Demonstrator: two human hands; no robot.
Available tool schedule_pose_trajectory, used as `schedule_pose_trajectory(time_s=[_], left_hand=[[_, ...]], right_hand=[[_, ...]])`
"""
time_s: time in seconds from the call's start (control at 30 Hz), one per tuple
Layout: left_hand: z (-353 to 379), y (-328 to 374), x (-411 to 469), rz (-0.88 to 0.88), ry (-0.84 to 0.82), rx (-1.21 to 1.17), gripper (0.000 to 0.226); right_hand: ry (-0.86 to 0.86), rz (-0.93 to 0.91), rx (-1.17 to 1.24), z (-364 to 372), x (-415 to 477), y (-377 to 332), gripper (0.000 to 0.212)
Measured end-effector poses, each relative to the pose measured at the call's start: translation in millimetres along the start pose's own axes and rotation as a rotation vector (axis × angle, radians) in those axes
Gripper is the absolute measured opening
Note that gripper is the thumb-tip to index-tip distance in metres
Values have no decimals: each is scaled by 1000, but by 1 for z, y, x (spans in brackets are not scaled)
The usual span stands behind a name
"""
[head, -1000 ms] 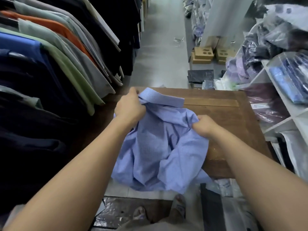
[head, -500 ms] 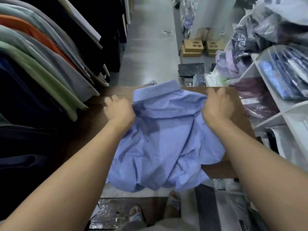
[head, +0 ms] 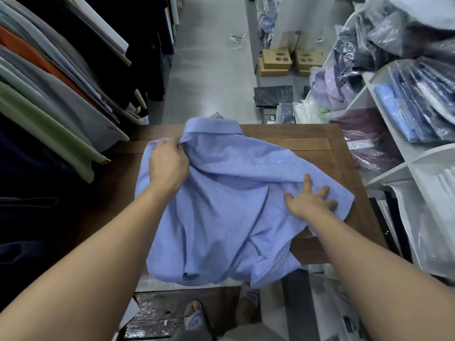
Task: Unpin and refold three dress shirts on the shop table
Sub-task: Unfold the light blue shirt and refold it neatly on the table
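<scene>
A light blue dress shirt [head: 229, 207] lies spread back-up on the brown wooden table [head: 310, 136], its collar at the far edge and its hem hanging over the near edge. My left hand [head: 168, 166] grips a bunch of the fabric at the left shoulder, just below the collar. My right hand [head: 309, 201] lies flat with fingers spread on the right short sleeve, pressing it to the table. The shirt's front and any pins are hidden underneath.
A rack of hanging shirts [head: 49, 94] crowds the table's left side. White shelves [head: 403, 156] with bagged shirts stand at the right. Cardboard boxes [head: 275, 61] and dark packets [head: 273, 96] sit on the grey floor beyond. My sandalled feet [head: 194, 318] stand below the near edge.
The shirt has been spread wider over the table. My right hand let go of the shoulder, slid down to the right sleeve and opened flat. My left hand kept its grip.
</scene>
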State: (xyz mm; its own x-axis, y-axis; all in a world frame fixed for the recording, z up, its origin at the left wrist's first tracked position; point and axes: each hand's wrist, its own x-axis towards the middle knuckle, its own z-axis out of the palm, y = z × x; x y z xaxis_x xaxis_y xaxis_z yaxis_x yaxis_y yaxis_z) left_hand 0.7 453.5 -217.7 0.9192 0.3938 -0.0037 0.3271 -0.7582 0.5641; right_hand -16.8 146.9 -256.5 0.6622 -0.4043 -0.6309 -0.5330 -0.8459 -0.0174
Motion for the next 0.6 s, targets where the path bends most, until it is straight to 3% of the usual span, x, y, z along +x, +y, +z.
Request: schedule_pose_trajectory(time_s=[0.07,0.13,0.23,0.3,0.37,0.5,0.6], left_hand=[[1,8,3,-2,-92,-53,48],[5,13,-6,-30,-161,40,75],[14,13,-35,-105,-177,164,69],[22,9,-53,-232,-322,153,56],[31,1,-70,-315,-463,203,61],[35,-7,-87,-342,-508,279,77],[33,-15,-91,-357,-542,348,84]], right_hand=[[93,-4,-15,2,0,7,82],[251,-95,-71,5,-7,7,80],[407,-265,-124,12,-17,-4,75],[346,-274,-128,18,-23,-12,78],[236,-239,-153,23,-29,-15,86],[-87,-322,-318,25,-32,-6,128],[-180,-375,-510,20,-31,12,150]])
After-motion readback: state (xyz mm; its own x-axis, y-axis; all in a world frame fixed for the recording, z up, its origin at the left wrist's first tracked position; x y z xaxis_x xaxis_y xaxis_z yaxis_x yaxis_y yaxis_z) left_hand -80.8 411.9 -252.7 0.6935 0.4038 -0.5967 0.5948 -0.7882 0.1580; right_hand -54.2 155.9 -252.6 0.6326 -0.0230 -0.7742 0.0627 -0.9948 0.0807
